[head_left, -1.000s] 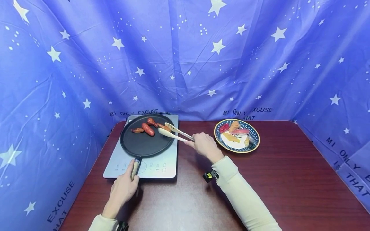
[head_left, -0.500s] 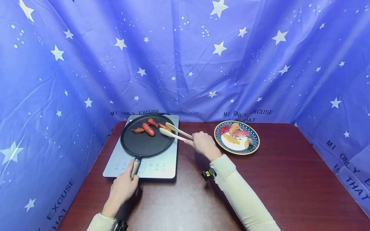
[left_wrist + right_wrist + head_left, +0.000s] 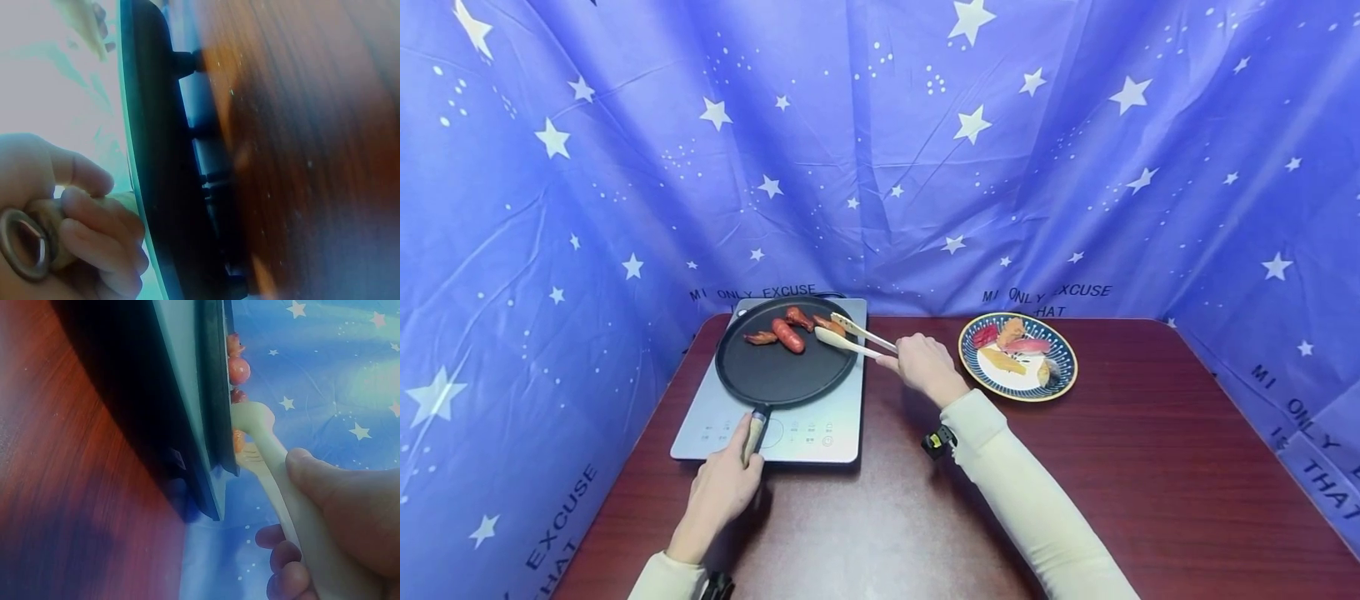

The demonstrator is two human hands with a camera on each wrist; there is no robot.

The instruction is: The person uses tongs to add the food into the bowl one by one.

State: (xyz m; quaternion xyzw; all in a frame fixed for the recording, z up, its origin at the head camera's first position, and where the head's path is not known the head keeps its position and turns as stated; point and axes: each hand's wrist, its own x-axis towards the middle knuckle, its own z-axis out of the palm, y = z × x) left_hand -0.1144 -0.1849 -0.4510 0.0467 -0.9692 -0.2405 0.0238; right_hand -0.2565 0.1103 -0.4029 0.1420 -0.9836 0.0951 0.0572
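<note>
My left hand [image 3: 724, 483] grips the handle [image 3: 755, 433] of a round black frying pan [image 3: 767, 379]; its fingers wrap the handle in the left wrist view. My right hand [image 3: 925, 367] holds pale tongs [image 3: 281, 469], their two tips spread over the pan's right side. Between the tips lies an orange-brown piece of food [image 3: 828, 325], partly hidden by them. Also in the pan are a red scored sausage [image 3: 787, 336], a small drumstick [image 3: 798, 317] and a brown wing-like piece [image 3: 760, 337].
Under the pan is a silver induction cooker [image 3: 805, 450] with a touch panel. A blue-patterned plate [image 3: 1070, 379] holding several food pieces, some sushi-like, stands to the right on the dark red wooden table [image 3: 1150, 450]. A blue star-print curtain [image 3: 880, 167] surrounds the table's back and sides.
The tongs and right hand have shifted slightly up and toward the back of the pan, around the orange-brown piece. My left hand keeps its grip on the handle.
</note>
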